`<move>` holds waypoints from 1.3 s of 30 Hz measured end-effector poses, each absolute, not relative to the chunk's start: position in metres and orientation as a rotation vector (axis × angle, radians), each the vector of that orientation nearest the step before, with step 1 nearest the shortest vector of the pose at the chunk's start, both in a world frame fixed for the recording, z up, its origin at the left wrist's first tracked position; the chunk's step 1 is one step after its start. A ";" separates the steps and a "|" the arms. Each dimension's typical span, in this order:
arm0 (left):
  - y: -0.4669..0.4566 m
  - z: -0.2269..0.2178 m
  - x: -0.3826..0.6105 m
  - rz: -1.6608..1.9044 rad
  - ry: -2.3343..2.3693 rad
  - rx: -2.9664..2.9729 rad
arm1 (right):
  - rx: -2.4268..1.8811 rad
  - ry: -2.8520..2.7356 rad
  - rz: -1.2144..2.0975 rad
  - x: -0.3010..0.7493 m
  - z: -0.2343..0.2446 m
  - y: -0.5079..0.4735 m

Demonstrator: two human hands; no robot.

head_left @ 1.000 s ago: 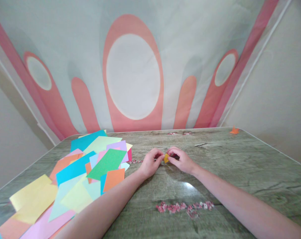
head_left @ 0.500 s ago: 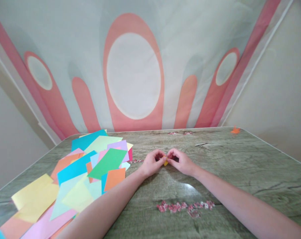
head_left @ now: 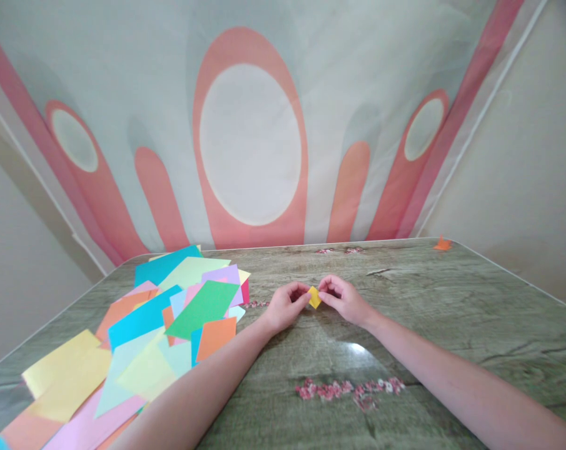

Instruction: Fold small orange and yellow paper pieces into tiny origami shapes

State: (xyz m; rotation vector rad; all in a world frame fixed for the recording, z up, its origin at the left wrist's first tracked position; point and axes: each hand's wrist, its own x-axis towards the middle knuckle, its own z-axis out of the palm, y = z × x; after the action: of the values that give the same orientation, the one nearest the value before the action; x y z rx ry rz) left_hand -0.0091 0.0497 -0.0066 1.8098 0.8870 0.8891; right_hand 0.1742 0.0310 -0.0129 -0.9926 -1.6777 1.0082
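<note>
A small yellow piece of folded paper (head_left: 315, 298) is held between my two hands above the middle of the table. My left hand (head_left: 287, 306) pinches its left edge between thumb and fingers. On the opposite edge, the thumb and fingertips of my right hand (head_left: 345, 301) are closed. The paper looks roughly diamond-shaped, with a point facing down. Its finer folds are too small to make out.
Many coloured paper sheets (head_left: 203, 312) lie in a loose, overlapping pile on the left, partly behind my left forearm. An orange folded paper shape (head_left: 443, 244) sits at the far right corner of the wood-patterned table (head_left: 451, 325). A printed backdrop (head_left: 250, 144) stands behind.
My right hand has shifted slightly right and up, so the hands are a little farther apart. More of the yellow paper shows between them.
</note>
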 end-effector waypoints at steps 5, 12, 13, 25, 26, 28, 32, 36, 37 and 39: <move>0.050 -0.007 -0.010 0.952 0.862 1.810 | -0.984 -1.653 1.049 0.176 -0.014 0.033; 0.048 0.000 -0.011 0.927 0.839 1.919 | -0.960 -1.629 1.118 0.177 -0.015 0.035; 0.049 0.000 -0.012 0.917 0.832 1.890 | -0.957 -1.621 1.133 0.177 -0.014 0.034; 0.050 -0.001 -0.015 0.854 0.821 1.641 | -0.933 -1.568 1.240 0.179 -0.006 0.031; 0.050 0.000 -0.015 0.855 0.828 1.642 | -0.925 -1.566 1.246 0.179 -0.007 0.031; 0.050 0.000 -0.015 0.852 0.828 1.647 | -0.914 -1.566 1.255 0.180 -0.007 0.031; 0.052 -0.001 -0.015 0.856 0.802 1.667 | -0.917 -1.567 1.246 0.179 -0.007 0.031; 0.054 -0.005 -0.016 0.859 0.793 1.702 | -0.929 -1.568 1.234 0.178 -0.005 0.031; 0.054 -0.005 -0.016 0.857 0.796 1.708 | -0.933 -1.569 1.233 0.178 -0.005 0.030; 0.055 -0.006 -0.017 0.852 0.804 1.713 | -0.941 -1.570 1.229 0.178 -0.004 0.030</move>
State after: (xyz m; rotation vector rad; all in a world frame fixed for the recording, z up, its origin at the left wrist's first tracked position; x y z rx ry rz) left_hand -0.0166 0.0548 -0.0062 1.7128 0.8041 0.8522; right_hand 0.1778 0.0299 -0.0041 -0.9410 -1.5699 1.2292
